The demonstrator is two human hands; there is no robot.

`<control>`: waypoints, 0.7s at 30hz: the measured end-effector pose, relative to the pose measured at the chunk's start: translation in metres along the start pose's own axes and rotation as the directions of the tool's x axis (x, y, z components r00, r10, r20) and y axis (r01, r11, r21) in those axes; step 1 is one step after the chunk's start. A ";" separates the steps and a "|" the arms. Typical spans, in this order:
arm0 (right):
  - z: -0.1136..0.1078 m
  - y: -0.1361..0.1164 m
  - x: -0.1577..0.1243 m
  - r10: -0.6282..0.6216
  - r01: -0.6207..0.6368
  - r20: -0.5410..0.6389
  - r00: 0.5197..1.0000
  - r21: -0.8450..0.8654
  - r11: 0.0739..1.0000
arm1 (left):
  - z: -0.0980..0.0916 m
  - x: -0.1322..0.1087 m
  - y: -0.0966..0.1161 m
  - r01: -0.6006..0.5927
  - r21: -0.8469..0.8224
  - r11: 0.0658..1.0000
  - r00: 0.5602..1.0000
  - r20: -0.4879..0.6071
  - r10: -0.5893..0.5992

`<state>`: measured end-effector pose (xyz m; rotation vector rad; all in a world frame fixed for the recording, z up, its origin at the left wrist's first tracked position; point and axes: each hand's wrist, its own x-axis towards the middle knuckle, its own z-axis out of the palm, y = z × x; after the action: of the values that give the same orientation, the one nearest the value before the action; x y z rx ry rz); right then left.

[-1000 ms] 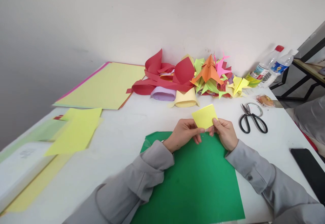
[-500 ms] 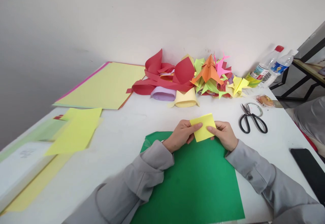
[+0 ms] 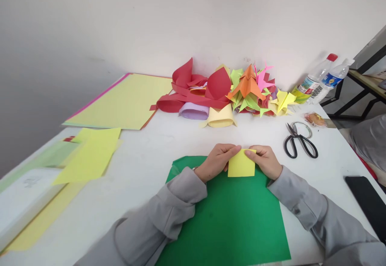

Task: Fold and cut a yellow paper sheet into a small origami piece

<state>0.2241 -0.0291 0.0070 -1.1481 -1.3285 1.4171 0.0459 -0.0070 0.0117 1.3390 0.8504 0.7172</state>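
Left hand point(image 3: 217, 162) and right hand point(image 3: 267, 161) pinch the yellow square point(image 3: 241, 166) along its upper edge, over the green sheet point(image 3: 235, 221); probably light and easily creased, it's best held near the corners.

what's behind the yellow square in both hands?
The green sheet, showing below its lower edge. The yellow square covers the part directly behind; how far the left hand and right hand reach there can't be seen.
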 end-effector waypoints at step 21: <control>-0.002 0.002 0.000 -0.046 0.045 -0.003 0.999 -0.067 0.997 | 0.004 0.001 0.004 -0.091 0.064 0.994 0.994 -0.061 0.095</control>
<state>0.2259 -0.0285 0.0054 -1.1568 -1.3993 1.3454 0.0498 -0.0081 0.0152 1.4246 0.8712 0.8159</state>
